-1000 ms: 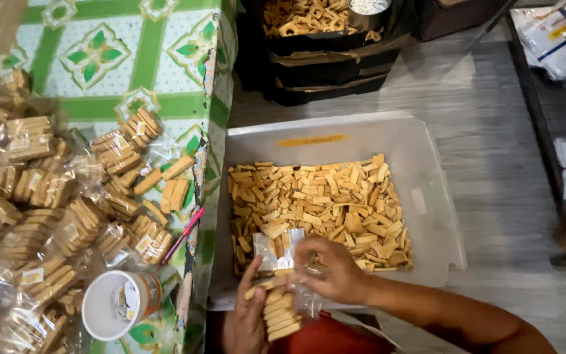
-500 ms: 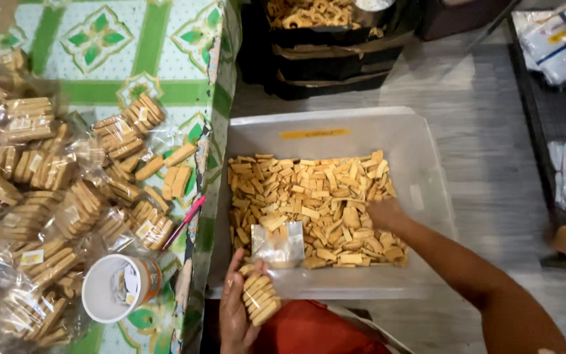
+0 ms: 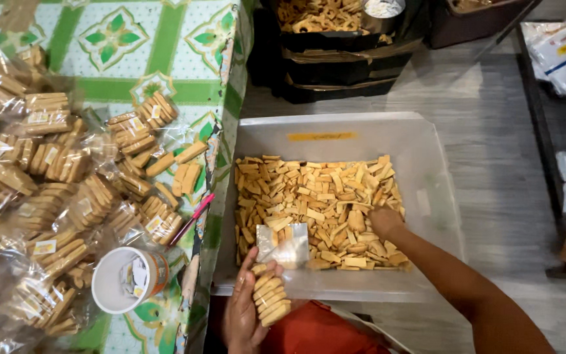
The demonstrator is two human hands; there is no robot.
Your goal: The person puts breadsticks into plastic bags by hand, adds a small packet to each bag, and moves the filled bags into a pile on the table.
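Mid-gathering: left hand [image 3: 244, 314] cupped around biscuit stack [image 3: 268, 296] beside clear bag [image 3: 284, 244]; right hand [image 3: 385, 221] closed down into loose biscuits [image 3: 316, 203] in tub [image 3: 427, 164], grasp hidden. Likely next: squaring more onto the stack.

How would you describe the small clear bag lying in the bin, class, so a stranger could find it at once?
Start at the big pale plastic bin on the floor, half filled with tan biscuits. Look to its near edge, just above the left hand holding a biscuit stack. The clear bag lies there, the only shiny, see-through thing among the biscuits.
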